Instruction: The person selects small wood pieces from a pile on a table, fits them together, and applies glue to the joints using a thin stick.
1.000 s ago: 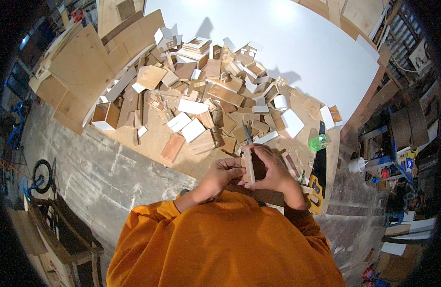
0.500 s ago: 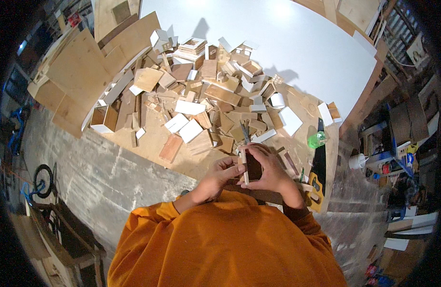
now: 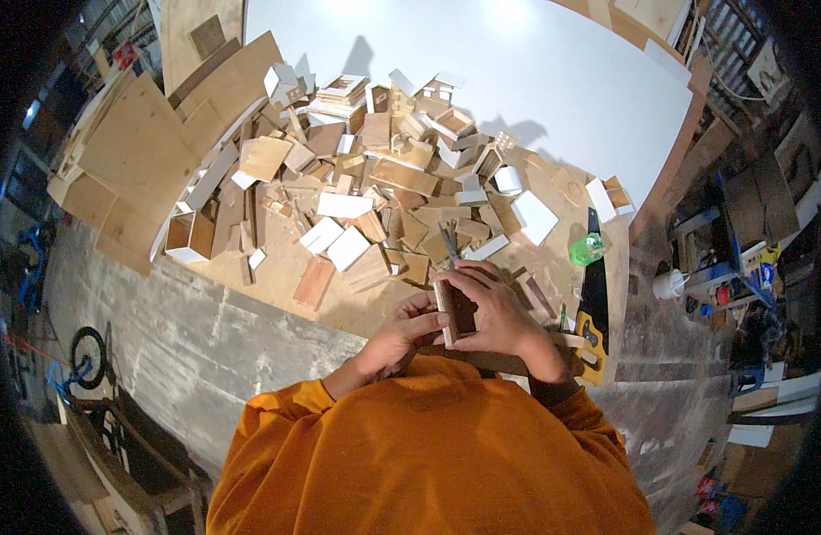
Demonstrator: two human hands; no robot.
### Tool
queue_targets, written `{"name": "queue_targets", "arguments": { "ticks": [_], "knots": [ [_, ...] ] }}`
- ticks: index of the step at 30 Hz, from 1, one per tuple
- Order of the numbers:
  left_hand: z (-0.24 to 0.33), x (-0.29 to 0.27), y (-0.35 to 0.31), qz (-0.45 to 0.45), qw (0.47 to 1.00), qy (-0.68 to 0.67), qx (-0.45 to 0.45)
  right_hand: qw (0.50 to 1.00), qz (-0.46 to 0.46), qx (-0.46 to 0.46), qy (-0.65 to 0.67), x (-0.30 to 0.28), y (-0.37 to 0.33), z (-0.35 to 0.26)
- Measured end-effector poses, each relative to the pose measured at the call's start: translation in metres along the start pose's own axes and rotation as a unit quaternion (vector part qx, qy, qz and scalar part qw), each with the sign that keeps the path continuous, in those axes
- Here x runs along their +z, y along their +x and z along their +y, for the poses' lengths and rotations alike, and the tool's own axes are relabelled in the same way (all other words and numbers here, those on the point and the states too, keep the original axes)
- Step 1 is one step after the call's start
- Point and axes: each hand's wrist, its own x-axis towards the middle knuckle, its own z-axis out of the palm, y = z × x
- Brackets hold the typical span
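Observation:
Close to my body, a small wooden piece (image 3: 444,314) is held upright between both hands. Its pale edge faces my left and a dark brown face shows on its right side. My left hand (image 3: 400,337) pinches the pale edge with thumb and fingers. On the other side my right hand (image 3: 507,319) grips the piece, fingers at its far end and thumb at its near end. Just beyond my hands a dark grey tool (image 3: 449,245) with two arms, its kind unclear, lies among wood offcuts (image 3: 367,267).
A handsaw with a yellow handle (image 3: 591,354) lies to the right, beside a green transparent container (image 3: 587,251). Small wooden model houses (image 3: 341,98) and blocks are heaped across the workbench (image 3: 277,290). A large white board (image 3: 598,98) lies behind them.
The view has shifted slightly, so the bench things sit a little further left. Both hands keep their hold on the wooden piece, which has turned slightly.

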Motion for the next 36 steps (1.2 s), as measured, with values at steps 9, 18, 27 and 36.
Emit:
{"name": "queue_targets", "arguments": {
  "ticks": [9, 18, 27, 36],
  "knots": [
    [-0.015, -0.018, 0.009, -0.016, 0.999, 0.042, -0.016, 0.999, -0.016, 0.006, -0.03, 0.005, -0.004, 0.003],
    [-0.025, -0.056, -0.004, 0.071, 0.992, -0.077, -0.07, 0.969, 0.052, 0.191, 0.15, -0.002, -0.044, 0.052],
    [-0.03, -0.061, 0.003, 0.026, 0.995, -0.034, -0.094, 0.928, -0.016, 0.246, 0.281, 0.049, -0.03, 0.035],
    [-0.022, -0.048, -0.004, 0.109, 0.994, -0.019, -0.012, 0.783, 0.028, 0.296, 0.547, 0.041, -0.016, 0.037]
  ]
}}
